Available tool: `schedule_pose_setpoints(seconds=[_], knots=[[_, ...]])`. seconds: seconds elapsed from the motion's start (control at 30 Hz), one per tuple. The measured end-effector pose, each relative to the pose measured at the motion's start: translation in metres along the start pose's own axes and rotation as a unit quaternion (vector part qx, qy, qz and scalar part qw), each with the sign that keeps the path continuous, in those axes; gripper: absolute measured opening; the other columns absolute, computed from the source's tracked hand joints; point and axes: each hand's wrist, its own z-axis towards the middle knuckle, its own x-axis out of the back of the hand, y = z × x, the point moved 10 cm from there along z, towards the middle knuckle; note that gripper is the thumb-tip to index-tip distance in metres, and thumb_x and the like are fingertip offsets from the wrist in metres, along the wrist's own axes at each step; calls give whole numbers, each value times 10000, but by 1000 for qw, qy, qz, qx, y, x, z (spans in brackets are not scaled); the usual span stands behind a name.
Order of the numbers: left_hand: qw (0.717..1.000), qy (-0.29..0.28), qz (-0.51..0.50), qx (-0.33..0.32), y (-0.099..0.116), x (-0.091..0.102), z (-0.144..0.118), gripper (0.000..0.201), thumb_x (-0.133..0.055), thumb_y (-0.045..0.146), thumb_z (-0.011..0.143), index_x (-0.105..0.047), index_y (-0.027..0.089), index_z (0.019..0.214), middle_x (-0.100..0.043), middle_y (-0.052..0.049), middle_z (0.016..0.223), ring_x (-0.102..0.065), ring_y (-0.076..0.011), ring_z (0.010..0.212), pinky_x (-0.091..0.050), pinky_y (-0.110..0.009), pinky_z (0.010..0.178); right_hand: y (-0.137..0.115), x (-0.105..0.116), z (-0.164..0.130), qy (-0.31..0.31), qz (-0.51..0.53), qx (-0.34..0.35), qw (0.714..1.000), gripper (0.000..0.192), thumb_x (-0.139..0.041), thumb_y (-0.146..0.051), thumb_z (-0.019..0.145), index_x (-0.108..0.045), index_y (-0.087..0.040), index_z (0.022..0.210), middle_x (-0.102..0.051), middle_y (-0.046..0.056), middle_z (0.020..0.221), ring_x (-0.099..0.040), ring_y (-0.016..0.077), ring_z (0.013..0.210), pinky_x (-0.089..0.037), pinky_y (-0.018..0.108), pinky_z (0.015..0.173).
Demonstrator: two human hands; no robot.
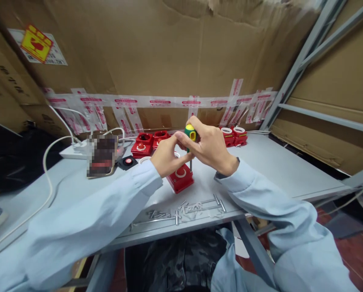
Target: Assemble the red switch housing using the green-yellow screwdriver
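A screwdriver (190,132) with a yellow and green handle stands upright, its shaft reaching down to the right corner of a red box-shaped housing (183,183). My right hand (211,147) is closed around the handle. From the other side, my left hand (165,157) closes on the screwdriver too, its thumb stretched across near the shaft; part of its grip is hidden. The housing rests on the table and carries a white ring-shaped mark on top. Where the tip meets the corner is too small to make out. Several loose metal screws and pins (160,214) lie towards the front edge.
Red housings (142,145) stand at the back left, and white-ringed ones (240,136) at the back right. A phone (102,156), a black square part (127,162) and a power strip (73,151) with white cables lie left. Cardboard (169,52) rises behind the table (278,170).
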Motion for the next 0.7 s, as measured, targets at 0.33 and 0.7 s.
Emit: schedule_pose_setpoints(seconds=[0.33, 0.7], knots=[[997, -51, -60, 21, 3, -6, 6, 212, -650, 322, 707, -640, 139, 814, -664, -22, 769, -601, -179, 713, -458, -289, 660, -8, 9, -3, -70, 173, 55, 981, 214, -589, -335, 837, -545, -188, 987, -609, 1, 847, -552, 120, 688, -442, 249, 672], [971, -92, -215, 57, -4, -23, 13, 295, -717, 351, 650, -550, 157, 795, -620, -24, 735, -600, -185, 696, -469, -289, 602, -20, 13, -6, -97, 170, 104, 975, 309, -553, -202, 831, -539, -172, 1138, -629, 48, 1126, -604, 158, 966, -446, 277, 860]])
